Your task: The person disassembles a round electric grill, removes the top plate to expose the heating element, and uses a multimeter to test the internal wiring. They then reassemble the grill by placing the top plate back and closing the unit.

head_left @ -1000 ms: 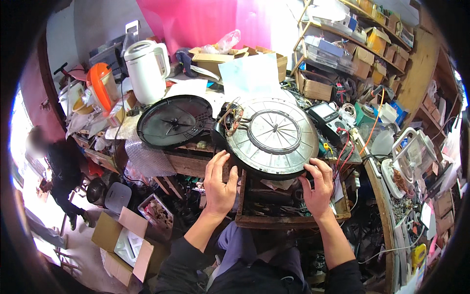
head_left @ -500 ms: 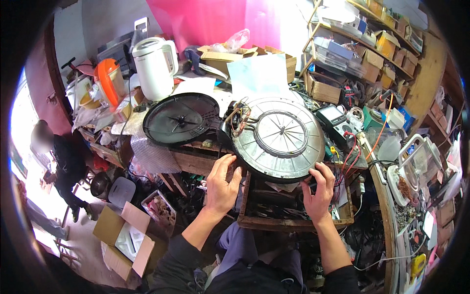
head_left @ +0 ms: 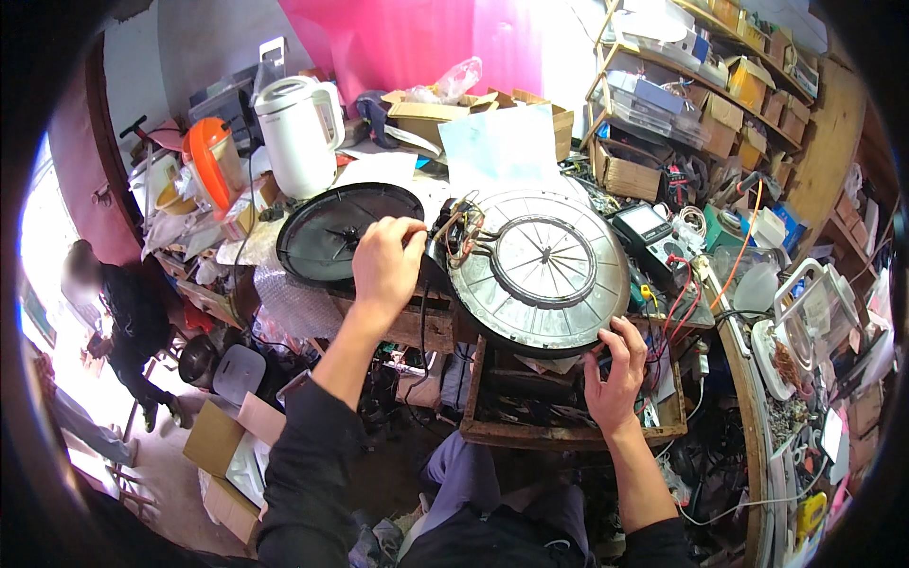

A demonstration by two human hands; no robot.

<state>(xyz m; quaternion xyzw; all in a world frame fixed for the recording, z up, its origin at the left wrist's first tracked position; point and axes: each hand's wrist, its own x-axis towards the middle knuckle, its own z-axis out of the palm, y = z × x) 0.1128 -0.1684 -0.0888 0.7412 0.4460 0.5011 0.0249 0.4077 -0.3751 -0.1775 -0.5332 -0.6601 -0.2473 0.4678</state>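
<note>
A round metal base (head_left: 516, 293), with radial ribs, a ring element and wires at its upper left, lies tilted over an open wooden drawer (head_left: 516, 431). My right hand (head_left: 615, 369) grips its lower right rim. My left hand (head_left: 388, 260), fingers curled together, is raised in front of a round black plastic cover (head_left: 317, 241) left of the base; what it holds, if anything, is hidden. A dark cord (head_left: 423, 341) hangs below, between cover and base.
A white jug appliance (head_left: 295, 137) and orange-handled appliance (head_left: 208, 166) stand behind left. A multimeter (head_left: 653, 241), leads and boxed shelves (head_left: 710, 85) crowd the right. A person (head_left: 128, 322) is at far left, near an open carton (head_left: 222, 445) on the floor.
My left hand has left the base's lower left edge and moved up and left to the black cover, its fingers curled. My right hand stays at the base's rim.
</note>
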